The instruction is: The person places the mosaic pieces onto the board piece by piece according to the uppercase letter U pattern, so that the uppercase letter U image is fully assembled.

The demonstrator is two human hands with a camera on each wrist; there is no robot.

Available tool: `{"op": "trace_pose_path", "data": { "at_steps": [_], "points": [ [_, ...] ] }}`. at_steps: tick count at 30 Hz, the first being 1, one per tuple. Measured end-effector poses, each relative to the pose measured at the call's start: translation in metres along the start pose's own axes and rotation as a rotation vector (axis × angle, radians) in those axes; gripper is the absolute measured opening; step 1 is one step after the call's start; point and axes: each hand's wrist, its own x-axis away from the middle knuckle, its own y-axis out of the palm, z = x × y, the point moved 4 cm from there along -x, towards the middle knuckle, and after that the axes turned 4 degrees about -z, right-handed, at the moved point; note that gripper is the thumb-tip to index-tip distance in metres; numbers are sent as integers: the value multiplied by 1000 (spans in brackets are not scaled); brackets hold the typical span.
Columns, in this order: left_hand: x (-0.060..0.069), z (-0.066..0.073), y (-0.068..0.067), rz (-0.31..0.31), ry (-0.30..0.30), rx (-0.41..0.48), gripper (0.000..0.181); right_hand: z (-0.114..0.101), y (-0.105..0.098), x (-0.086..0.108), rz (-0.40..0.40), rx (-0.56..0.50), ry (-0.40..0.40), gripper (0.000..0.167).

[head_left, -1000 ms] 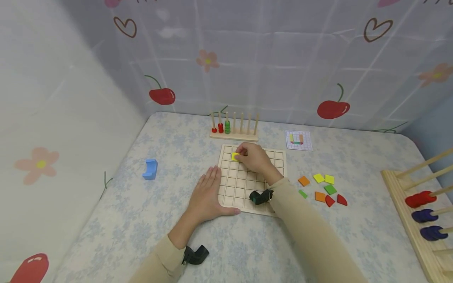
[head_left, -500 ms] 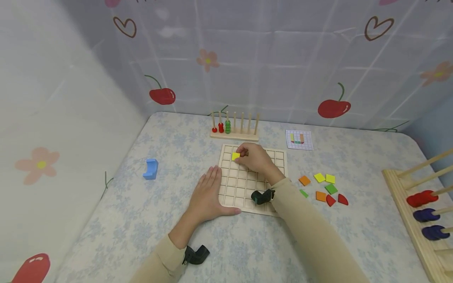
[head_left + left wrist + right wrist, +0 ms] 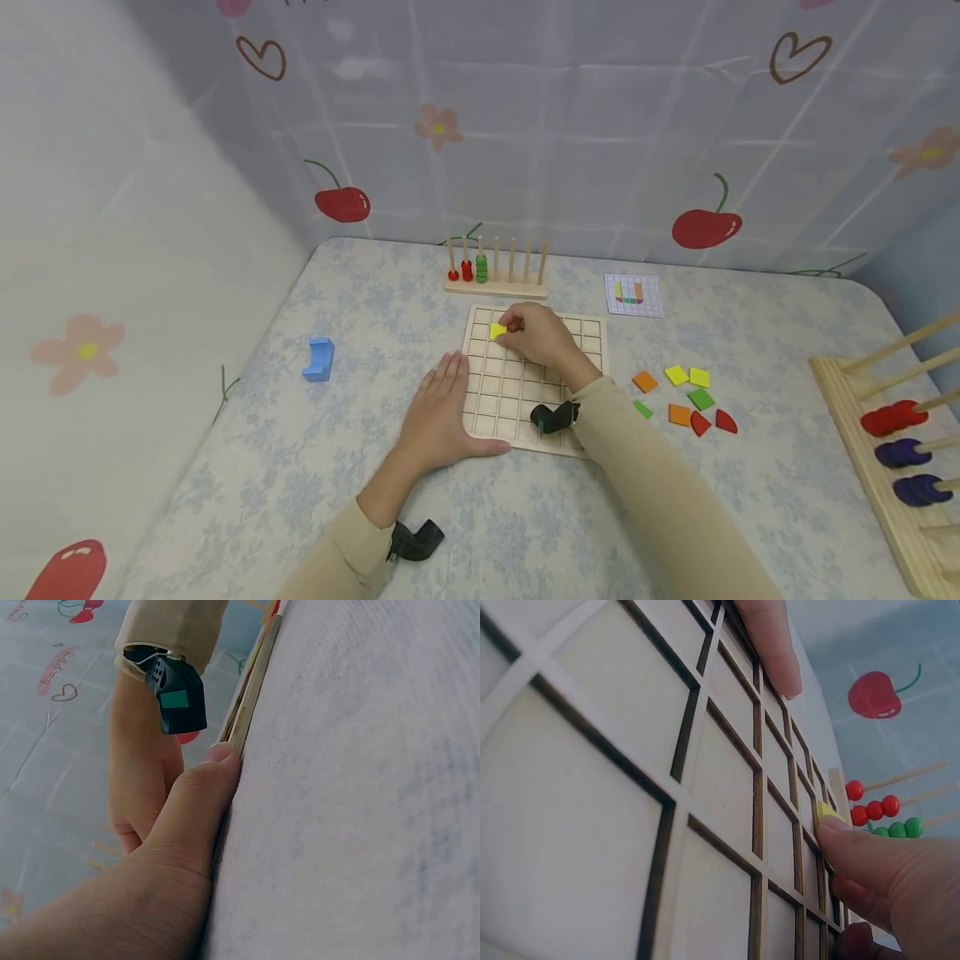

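Observation:
A wooden grid board (image 3: pixel 491 407) lies on the table. My right hand (image 3: pixel 542 335) pinches a yellow square tile (image 3: pixel 498 331) at a cell near the board's upper left. In the right wrist view the thumb (image 3: pixel 862 851) covers most of the yellow tile (image 3: pixel 826 811); whether it sits fully in its cell I cannot tell. My left hand (image 3: pixel 438 412) lies along the board's left side, fingers straight and the thumb at the lower left corner. From the left wrist view, that thumb (image 3: pixel 202 787) touches the board's edge (image 3: pixel 253 682).
Right of the board lie several loose tiles, among them an orange one (image 3: pixel 679 415), a green one (image 3: pixel 701 399) and a red one (image 3: pixel 726 421). Behind are a peg rack with beads (image 3: pixel 495 288) and a pattern card (image 3: pixel 633 296). A blue block (image 3: pixel 318 359) and a larger peg rack (image 3: pixel 862 467) flank the sides.
Almost nothing moves. Both hands keep their places, and the right one still holds the yellow tile at the same cell.

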Motion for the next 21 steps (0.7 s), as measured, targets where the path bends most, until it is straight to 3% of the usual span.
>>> {"op": "trace_pose_path", "data": {
  "at_steps": [12,21],
  "points": [
    [1,0,0,3,-6,11,144,-2,-5,9,-13,76,-19,23],
    [-1,0,0,-9,-10,1,144,6,-35,40,34,53,-33,25]
  ]
}}
